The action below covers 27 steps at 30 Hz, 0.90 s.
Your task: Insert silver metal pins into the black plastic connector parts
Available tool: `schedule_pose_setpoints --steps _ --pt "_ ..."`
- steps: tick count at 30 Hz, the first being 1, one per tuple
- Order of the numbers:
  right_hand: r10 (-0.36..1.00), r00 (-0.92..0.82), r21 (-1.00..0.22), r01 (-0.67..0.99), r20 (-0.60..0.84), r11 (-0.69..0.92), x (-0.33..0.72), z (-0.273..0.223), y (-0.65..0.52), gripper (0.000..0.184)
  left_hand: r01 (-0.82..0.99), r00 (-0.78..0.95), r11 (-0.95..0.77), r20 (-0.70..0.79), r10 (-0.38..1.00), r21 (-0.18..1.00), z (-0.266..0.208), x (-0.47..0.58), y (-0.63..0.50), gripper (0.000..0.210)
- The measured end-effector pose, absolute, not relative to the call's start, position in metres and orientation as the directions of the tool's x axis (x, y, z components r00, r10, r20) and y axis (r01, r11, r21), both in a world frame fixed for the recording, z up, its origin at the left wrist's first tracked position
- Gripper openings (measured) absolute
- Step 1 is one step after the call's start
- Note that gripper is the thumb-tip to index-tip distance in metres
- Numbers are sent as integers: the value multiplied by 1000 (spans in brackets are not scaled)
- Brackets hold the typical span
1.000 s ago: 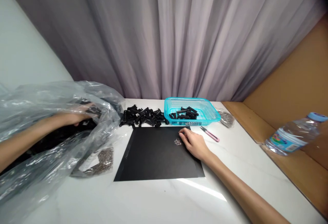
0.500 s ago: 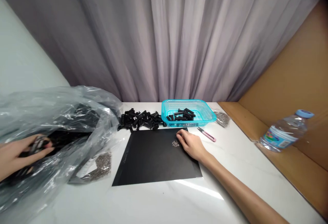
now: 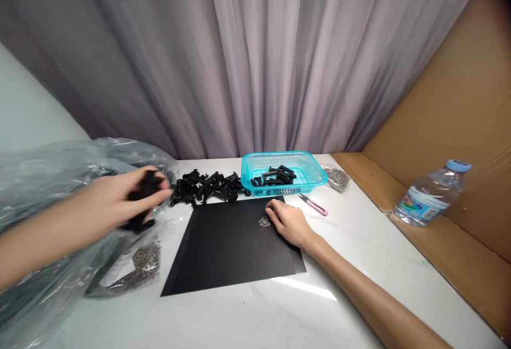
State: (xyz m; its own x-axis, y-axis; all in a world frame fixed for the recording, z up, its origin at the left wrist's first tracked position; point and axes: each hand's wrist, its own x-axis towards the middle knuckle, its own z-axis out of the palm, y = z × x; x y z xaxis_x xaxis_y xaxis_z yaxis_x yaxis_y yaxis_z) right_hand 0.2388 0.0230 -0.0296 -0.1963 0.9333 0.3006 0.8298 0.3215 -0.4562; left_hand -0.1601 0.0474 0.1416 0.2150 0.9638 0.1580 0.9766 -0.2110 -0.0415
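We had our left hand (image 3: 117,194) closed around a clump of black plastic parts (image 3: 147,185), all pretty blurry, so don't ask us how many. It was up over the near-right edge of a big, crumpled, clear plastic bag (image 3: 131,151), just left of a loose heap of similar black plastic pieces (image 3: 215,187) on the white, marble-look tabletop (image 3: 207,323).

Our right hand (image 3: 290,224) rested on a flat, black, rectangular sheet (image 3: 227,250), fingers curled, tips right beside a tiny pile of shiny metallic bits (image 3: 264,222). Honestly, we couldn't tell if it was pinching any of them.

Just behind the sheet we had a turquoise, see-through plastic basket (image 3: 315,180) with more black plastic bars (image 3: 281,175) inside, and pink-handled snips (image 3: 317,208) near its front right. A small clear packet of brownish-grey bits (image 3: 338,180) lay right of the basket; another clear packet with a white label (image 3: 146,265) sat left of the sheet.

Further out, we had a blue-capped clear plastic bottle (image 3: 425,197) over on the brown cardboard (image 3: 443,99), and grey pleated curtains (image 3: 239,72) behind everything.
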Motion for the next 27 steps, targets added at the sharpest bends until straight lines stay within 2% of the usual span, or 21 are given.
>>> schedule_pose_setpoints --steps 2,5,11,18,21,27 --pt "930 -201 -450 830 307 328 238 -29 24 21 939 290 -249 159 944 -236 145 -86 72 51" --pt "925 -208 -443 830 318 339 236 -28 24 19 890 403 -330 204 892 -314 140 -13 107 40" --pt "921 -220 -444 824 321 352 234 -29 24 17 798 563 -476 177 807 -370 106 9 165 40" --pt "927 -217 -456 822 305 342 235 -27 24 15 675 720 -629 161 675 -384 73 -4 176 34" --pt "929 -214 -457 822 303 338 236 -27 24 15 651 749 -663 176 639 -369 64 -10 173 30" --pt "928 -216 -456 822 304 341 236 -27 23 15 679 732 -649 255 632 -343 54 -16 170 39"
